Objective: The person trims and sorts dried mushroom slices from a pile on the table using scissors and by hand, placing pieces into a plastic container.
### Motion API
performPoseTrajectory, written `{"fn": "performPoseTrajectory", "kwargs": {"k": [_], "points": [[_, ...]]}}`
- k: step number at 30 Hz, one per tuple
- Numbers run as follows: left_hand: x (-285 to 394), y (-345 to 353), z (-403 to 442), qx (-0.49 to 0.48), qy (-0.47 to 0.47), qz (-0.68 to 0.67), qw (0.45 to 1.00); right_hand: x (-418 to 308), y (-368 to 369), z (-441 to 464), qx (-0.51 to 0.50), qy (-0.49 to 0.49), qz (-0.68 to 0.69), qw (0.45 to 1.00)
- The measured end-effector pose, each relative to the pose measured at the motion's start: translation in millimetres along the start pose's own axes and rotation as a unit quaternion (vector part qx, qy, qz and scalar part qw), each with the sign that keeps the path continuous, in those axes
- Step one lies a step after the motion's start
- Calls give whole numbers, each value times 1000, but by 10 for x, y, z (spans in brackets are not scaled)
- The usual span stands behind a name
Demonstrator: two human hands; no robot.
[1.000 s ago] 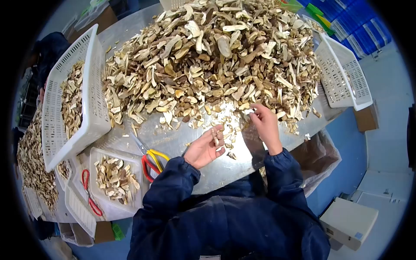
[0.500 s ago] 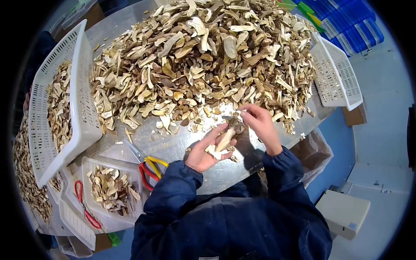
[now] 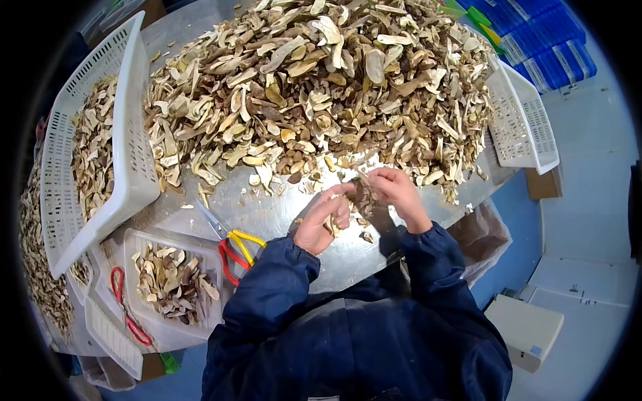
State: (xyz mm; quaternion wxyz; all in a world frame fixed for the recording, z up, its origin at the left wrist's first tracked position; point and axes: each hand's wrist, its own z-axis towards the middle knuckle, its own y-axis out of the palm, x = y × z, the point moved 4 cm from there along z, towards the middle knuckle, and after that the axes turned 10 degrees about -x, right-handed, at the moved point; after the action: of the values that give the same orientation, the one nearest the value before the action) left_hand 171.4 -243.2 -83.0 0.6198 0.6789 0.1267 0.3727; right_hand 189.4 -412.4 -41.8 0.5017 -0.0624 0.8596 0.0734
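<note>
A large heap of dried mushroom slices covers the back of the metal table, just beyond my hands. My left hand is curled at the near edge of the heap, its fingers closed over pale mushroom slices that show only in part. Close by on the right, my right hand pinches a thin mushroom slice between thumb and fingers. Brownish slices lie between and below the two hands, partly hidden by the fingers. Scissors with red and yellow handles rest left of my left sleeve.
On the left, a white perforated basket stands tilted, with slices inside. Nearer are a shallow plastic tray of slices and red-handled scissors. Another white basket and a lined bin are at the right, with blue crates behind.
My left hand has turned from an open palm holding slices to curled fingers. My right hand has closed into a pinch on a slice. The view has shifted slightly.
</note>
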Motion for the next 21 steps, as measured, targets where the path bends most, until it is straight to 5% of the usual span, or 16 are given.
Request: {"fn": "performPoseTrajectory", "kwargs": {"k": [3,7,12,16,21], "points": [[13,13,-6,12,-1,62,998,138,164,-170,-112,25,229,967],[-39,-59,-49,55,-7,85,995,155,369,-313,-158,16,293,943],[-55,-9,-57,76,-36,168,982,313,437,-350,-196,-1,221,955],[-33,-38,-84,117,27,288,950,146,427,-493,3,-58,39,998],[-38,45,-78,112,53,377,918,169,469,-488,35,-67,-28,997]]}}
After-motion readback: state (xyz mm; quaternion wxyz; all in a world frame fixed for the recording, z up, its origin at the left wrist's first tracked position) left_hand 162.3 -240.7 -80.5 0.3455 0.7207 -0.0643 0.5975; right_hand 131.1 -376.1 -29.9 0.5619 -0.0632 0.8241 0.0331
